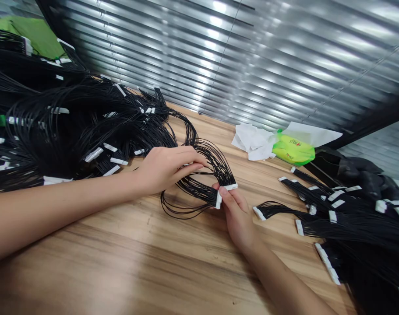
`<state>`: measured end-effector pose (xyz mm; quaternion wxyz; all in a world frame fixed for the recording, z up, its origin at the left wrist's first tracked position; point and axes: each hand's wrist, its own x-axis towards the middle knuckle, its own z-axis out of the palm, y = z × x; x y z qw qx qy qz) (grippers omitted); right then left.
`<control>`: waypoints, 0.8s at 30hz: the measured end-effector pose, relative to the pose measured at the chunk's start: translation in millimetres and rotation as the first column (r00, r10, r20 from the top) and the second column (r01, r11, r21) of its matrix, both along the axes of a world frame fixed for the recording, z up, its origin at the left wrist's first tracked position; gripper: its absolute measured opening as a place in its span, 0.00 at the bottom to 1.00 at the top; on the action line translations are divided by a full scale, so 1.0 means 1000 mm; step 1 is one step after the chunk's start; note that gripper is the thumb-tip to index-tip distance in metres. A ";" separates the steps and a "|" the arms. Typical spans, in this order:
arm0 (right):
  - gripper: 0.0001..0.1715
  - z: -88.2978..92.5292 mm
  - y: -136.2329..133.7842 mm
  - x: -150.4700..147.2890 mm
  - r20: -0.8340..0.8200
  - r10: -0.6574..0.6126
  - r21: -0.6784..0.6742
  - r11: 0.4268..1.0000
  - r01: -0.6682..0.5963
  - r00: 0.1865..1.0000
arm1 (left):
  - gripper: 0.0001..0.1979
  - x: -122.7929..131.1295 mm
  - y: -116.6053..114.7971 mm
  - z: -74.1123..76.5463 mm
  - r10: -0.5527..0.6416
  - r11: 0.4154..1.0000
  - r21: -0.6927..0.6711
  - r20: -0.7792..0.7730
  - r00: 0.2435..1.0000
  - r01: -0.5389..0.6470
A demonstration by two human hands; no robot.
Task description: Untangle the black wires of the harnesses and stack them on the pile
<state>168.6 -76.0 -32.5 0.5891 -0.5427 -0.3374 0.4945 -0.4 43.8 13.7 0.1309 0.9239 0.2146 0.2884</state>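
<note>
A looped wire harness (199, 191) of thin black wires with white plug connectors is held above the wooden table. My right hand (238, 214) pinches its connector end, where one white connector (218, 199) and another white connector (231, 187) sit close together at the fingertips. At the other side of the loop, my left hand (171, 168) is closed over the wires, thumb against the fingers. A small white piece shows between them, and the rest of that grip is hidden. One slack wire loop hangs below the bundle.
A big tangled pile of black wire harnesses (71, 127) lies at the left. More harnesses (357, 232) are spread at the right. Behind stand a green tissue pack (293, 148) and crumpled white tissue (253, 141), before metal window blinds (199, 52). The wooden table (146, 271) runs underneath.
</note>
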 end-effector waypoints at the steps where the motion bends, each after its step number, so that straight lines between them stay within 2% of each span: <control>1: 0.21 0.000 0.000 0.000 0.008 0.020 0.004 1.000 -0.020 1.000 | 0.11 0.000 0.000 -0.001 -0.031 0.999 -0.025 0.009 0.999 0.031; 4: 0.19 -0.002 -0.002 0.001 0.027 0.073 0.010 0.997 -0.073 0.997 | 0.10 0.000 0.000 -0.004 -0.119 0.989 -0.092 0.014 0.993 0.120; 7: 0.19 -0.003 -0.003 0.002 0.020 0.085 0.000 0.996 -0.086 0.996 | 0.10 0.001 -0.002 -0.006 -0.154 0.981 -0.119 0.003 0.988 0.153; 14: 0.20 0.003 -0.001 0.000 -0.001 0.036 0.000 0.999 -0.036 0.999 | 0.10 0.002 -0.003 -0.006 -0.045 0.995 -0.084 0.029 0.999 0.047; 18: 0.19 0.001 -0.001 0.000 -0.007 0.008 0.001 1.000 -0.007 1.000 | 0.10 0.002 0.000 -0.005 0.006 0.999 -0.043 0.031 0.999 -0.004; 21: 0.17 -0.001 -0.001 0.000 -0.008 -0.017 0.015 1.000 0.017 1.000 | 0.09 0.000 0.004 -0.004 0.027 1.000 0.000 0.088 0.996 -0.027; 23: 0.17 -0.001 -0.001 0.000 -0.024 -0.032 0.010 0.999 0.032 0.999 | 0.09 -0.002 0.005 -0.002 0.002 0.998 0.054 0.148 0.989 -0.010; 24: 0.18 -0.001 0.000 0.000 -0.033 -0.037 0.007 0.999 0.037 0.999 | 0.09 -0.003 0.005 -0.002 -0.048 0.995 0.100 0.176 0.983 0.030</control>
